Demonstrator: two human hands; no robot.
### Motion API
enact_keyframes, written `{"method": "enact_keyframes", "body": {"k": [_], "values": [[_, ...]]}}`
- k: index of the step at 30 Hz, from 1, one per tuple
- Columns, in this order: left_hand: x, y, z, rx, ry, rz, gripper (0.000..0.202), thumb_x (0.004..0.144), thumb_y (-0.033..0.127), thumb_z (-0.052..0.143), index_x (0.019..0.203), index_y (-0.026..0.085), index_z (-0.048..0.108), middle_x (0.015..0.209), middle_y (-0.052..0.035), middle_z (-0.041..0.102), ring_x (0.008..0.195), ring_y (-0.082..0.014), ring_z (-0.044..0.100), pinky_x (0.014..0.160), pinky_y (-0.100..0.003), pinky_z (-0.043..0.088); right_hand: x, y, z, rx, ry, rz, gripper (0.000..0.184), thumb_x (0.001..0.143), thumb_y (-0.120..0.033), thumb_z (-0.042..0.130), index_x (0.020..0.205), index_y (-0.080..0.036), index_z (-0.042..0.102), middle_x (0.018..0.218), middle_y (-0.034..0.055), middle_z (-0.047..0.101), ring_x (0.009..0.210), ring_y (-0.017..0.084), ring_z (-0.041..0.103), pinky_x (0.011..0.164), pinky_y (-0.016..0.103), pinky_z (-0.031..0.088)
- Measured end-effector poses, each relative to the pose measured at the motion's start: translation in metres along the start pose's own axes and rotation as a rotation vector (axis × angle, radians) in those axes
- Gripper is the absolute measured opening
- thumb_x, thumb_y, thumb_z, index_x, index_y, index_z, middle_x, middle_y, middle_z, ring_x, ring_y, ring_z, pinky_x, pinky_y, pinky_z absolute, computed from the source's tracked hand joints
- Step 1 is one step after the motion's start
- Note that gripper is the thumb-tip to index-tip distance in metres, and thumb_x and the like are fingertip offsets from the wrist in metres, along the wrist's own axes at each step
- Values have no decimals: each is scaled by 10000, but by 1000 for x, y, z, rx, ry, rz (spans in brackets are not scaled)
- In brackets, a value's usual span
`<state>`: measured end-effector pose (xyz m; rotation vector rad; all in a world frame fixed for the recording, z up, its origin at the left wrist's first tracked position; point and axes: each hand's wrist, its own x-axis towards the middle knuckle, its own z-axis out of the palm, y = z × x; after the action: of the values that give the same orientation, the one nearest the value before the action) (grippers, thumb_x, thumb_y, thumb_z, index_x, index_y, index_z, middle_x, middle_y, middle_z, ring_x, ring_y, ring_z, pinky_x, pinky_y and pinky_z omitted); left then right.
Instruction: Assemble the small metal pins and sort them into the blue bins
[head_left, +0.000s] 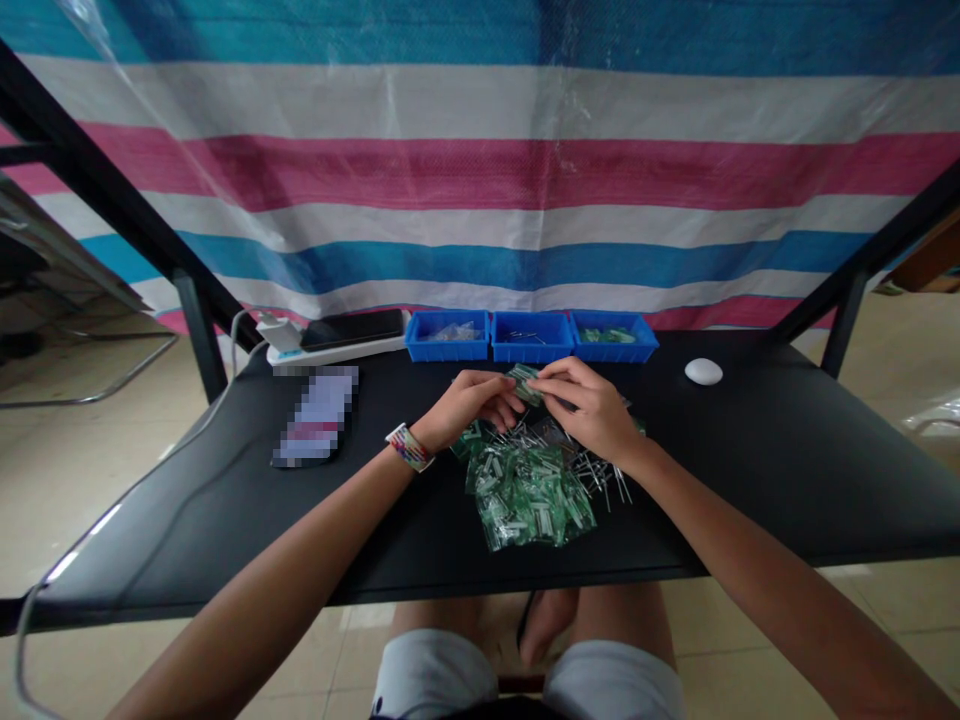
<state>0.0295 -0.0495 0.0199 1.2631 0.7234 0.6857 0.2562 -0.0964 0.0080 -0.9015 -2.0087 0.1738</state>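
Note:
Between my two hands, a small green-printed plastic packet [526,384] is held just in front of the blue bins. My left hand [480,400] pinches its left side, and my right hand [589,405] grips the right side with thumb and fingers. Below them lies a pile of similar green packets [529,495], clear and shiny, with pale shapes inside. Thin metal pins [604,475] are strewn under and beside my right hand. What exactly the packets contain is too small to make out.
Three blue bins stand in a row at the back: the left bin [448,350] has clear packets, the middle bin [532,352] metal pins, the right bin [615,352] green packets. A phone [319,415], power strip [345,347] with cable, and white mouse [703,372] are on the black table [787,470].

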Motion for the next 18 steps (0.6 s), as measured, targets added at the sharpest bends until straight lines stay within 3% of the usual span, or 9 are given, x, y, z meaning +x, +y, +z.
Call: {"method": "enact_keyframes", "body": {"k": [2, 5, 8, 10, 14, 18], "values": [[0, -1, 0, 5, 20, 13, 405, 830, 480, 814, 807, 81, 744, 770, -126, 768, 597, -160, 708, 556, -252, 588, 1, 0, 1, 61, 35, 90, 336, 986, -140, 583, 1211, -287, 783, 1251, 97, 672, 1078, 246, 710, 972, 451, 621], [0, 0, 0, 22, 28, 59, 394, 843, 489, 809, 837, 106, 718, 766, -104, 764, 620, -167, 724, 567, -253, 598, 4, -2, -1, 290, 103, 314, 413, 916, -164, 623, 1285, -305, 745, 1328, 98, 646, 1086, 264, 699, 929, 454, 647], [-1, 3, 1, 90, -11, 96, 422, 875, 539, 785, 863, 127, 695, 714, -72, 738, 641, -168, 732, 592, -247, 606, 7, -2, -2, 646, 68, 534, 473, 907, -289, 687, 1380, -299, 679, 1241, 88, 687, 986, 247, 720, 832, 439, 679], [-2, 3, 3, 144, -43, 107, 450, 888, 576, 766, 872, 134, 685, 722, -66, 735, 658, -166, 736, 604, -247, 612, 8, 0, 0, 797, 6, 630, 461, 897, -382, 750, 1340, -265, 697, 1135, 78, 726, 950, 242, 732, 801, 427, 685], [-3, 1, 6, 262, -62, 112, 486, 937, 610, 690, 844, 134, 669, 702, -55, 710, 599, -134, 694, 573, -230, 593, 7, 4, 9, 829, -29, 702, 353, 815, -444, 861, 1055, -200, 776, 980, 72, 764, 880, 225, 733, 751, 395, 681], [-5, 2, 8, 229, -3, 129, 401, 965, 525, 659, 941, 127, 702, 768, -44, 689, 565, -103, 639, 472, -187, 501, 10, 10, 2, 662, 168, 627, 330, 849, -454, 826, 1075, -218, 783, 996, 72, 775, 884, 248, 748, 783, 458, 688]]}}
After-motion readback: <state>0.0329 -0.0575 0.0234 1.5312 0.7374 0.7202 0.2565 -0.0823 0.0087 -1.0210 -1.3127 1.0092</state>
